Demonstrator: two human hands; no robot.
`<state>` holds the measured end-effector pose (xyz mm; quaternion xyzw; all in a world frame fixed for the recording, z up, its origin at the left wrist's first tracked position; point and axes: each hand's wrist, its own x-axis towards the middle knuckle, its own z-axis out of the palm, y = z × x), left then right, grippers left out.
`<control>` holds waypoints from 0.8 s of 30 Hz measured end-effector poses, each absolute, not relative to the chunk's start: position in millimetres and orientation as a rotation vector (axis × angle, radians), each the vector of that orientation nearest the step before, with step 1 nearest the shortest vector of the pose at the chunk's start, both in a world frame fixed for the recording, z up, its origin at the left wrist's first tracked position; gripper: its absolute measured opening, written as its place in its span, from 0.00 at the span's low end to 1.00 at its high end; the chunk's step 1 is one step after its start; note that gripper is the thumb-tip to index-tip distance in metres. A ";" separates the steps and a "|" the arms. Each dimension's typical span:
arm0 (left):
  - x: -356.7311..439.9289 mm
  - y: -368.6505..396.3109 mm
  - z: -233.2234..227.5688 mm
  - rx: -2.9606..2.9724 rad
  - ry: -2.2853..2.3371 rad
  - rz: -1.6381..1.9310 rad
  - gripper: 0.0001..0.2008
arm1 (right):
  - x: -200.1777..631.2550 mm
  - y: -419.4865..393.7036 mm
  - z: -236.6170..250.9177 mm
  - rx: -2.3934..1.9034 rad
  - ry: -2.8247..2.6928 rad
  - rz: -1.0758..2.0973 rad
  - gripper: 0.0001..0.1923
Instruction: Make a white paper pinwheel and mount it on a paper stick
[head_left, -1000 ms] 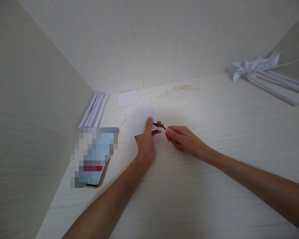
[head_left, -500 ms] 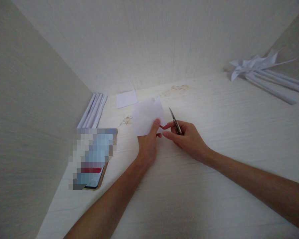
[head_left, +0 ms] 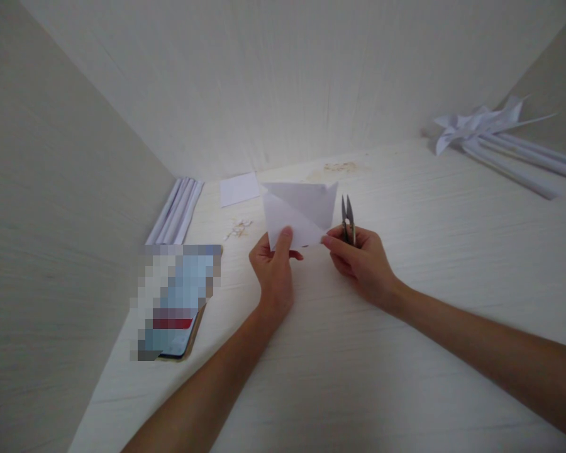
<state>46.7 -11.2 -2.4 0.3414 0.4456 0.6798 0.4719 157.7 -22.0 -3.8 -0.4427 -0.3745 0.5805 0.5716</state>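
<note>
A white sheet of paper (head_left: pixel 306 214) with cut slits is held up above the table between both hands. My left hand (head_left: pixel 276 270) pinches its lower left part, thumb on the front face and fingers behind. With thumb and forefinger, my right hand (head_left: pixel 361 261) grips the lower right corner of the sheet. Small metal thread snips (head_left: pixel 349 220) are also tucked in the right hand, blades pointing up and apart. The handle end of the snips is hidden in the palm.
Rolled white paper tubes (head_left: pixel 175 211) lie at the left wall, with a phone (head_left: pixel 183 302), partly pixelated, in front. A small white sheet (head_left: pixel 239 189) and paper scraps (head_left: pixel 239 228) lie farther back. Paper pinwheels (head_left: pixel 481 126) on stick-like tubes (head_left: pixel 514 165) rest at the back right.
The sheet has turned and moved slightly right, so its slit flaps show. My right hand has taken hold of its corner, and the snips now point more upright.
</note>
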 end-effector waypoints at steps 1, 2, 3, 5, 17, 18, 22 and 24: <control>46.2 -11.0 -2.7 0.833 1.090 1.642 0.06 | 157.6 -21.7 -3.0 -1.034 -0.843 1.357 0.09; 45.9 -10.8 -3.0 0.826 1.087 1.607 0.06 | 157.5 -21.3 -2.0 -1.029 -0.803 1.348 0.09; 45.7 -10.8 -3.3 0.819 1.082 1.568 0.06 | 157.3 -20.9 -1.0 -1.020 -0.763 1.336 0.09; 46.1 -11.2 -4.2 0.819 1.067 1.487 0.06 | 157.2 -20.0 1.1 -0.991 -0.692 1.311 0.10; 50.6 -12.8 -5.1 0.838 1.079 1.484 0.11 | 160.5 -20.8 1.2 -0.986 -0.839 1.373 0.05; 50.6 -12.0 -4.4 0.820 1.084 1.503 0.11 | 160.2 -21.5 0.3 -1.007 -0.913 1.381 0.04; 51.1 -9.9 -3.4 0.812 1.106 1.532 0.10 | 159.2 -24.2 -1.9 -1.119 -1.211 1.268 0.06; 51.5 -9.5 -3.6 0.817 1.120 1.536 0.10 | 159.2 -24.7 -2.2 -1.148 -1.285 1.216 0.06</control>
